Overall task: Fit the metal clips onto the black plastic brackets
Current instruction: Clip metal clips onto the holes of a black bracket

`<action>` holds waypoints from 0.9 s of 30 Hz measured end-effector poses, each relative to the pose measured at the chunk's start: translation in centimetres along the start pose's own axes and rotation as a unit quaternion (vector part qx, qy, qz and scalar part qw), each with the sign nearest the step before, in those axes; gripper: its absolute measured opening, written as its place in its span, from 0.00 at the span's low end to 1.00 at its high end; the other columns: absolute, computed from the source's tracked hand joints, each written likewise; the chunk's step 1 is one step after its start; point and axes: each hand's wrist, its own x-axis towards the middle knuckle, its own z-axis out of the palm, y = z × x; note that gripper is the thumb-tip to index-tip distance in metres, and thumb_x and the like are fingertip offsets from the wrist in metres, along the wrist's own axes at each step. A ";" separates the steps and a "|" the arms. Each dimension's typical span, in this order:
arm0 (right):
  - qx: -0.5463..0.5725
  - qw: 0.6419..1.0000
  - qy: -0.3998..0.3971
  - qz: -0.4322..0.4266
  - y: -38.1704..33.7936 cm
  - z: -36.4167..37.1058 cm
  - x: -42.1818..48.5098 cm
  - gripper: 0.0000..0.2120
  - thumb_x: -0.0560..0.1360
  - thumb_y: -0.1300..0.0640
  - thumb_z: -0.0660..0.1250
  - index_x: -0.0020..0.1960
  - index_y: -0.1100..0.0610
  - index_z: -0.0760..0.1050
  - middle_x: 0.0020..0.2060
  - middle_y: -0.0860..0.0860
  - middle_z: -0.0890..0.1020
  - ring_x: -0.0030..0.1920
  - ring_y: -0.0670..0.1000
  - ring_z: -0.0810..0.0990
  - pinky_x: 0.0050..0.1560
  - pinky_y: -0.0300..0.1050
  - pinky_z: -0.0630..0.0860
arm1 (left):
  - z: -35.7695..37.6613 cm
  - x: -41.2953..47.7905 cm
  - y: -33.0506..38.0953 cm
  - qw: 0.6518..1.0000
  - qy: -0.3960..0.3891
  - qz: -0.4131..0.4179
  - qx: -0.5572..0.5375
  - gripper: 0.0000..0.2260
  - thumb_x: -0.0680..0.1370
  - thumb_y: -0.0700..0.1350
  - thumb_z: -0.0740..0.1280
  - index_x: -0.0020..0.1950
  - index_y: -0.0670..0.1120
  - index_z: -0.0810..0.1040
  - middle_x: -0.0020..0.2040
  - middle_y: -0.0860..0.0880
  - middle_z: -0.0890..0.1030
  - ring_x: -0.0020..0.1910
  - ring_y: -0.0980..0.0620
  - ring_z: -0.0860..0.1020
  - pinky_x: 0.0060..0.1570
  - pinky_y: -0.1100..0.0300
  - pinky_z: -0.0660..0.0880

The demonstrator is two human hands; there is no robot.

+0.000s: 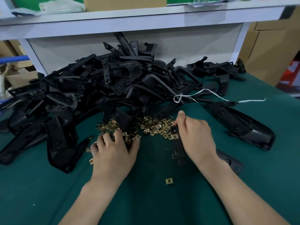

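Dozens of brass metal clips (155, 127) lie scattered on the green mat (146, 200), under and just ahead of both hands. The left hand (113, 153) rests splayed on them. The right hand (196, 135) grips a black bracket (178, 148) bearing one fitted clip (175, 136). Behind them sit a bracket heap (105, 85) and a white string (211, 95).

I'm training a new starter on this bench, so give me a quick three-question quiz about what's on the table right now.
1. True or false: the right hand holds a black bracket that already carries a brass clip.
2. The table mat is: A red, B green, C white?
3. Fill in: the left hand rests on a pile of loose ____.
Key: 1 true; 2 B; 3 clips.
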 end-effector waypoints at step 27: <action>-0.046 0.997 -0.066 -0.005 0.1 0.4 -0.2 0.33 0.81 0.41 0.44 0.40 0.57 0.81 0.28 0.51 0.80 0.32 0.56 0.79 0.38 0.54 0.78 | 0.2 2.4 0.3 0.967 0.139 0.160 -0.139 0.06 0.79 0.49 0.67 0.52 0.48 0.77 0.38 0.54 0.79 0.26 0.48 0.76 0.27 0.54 0.74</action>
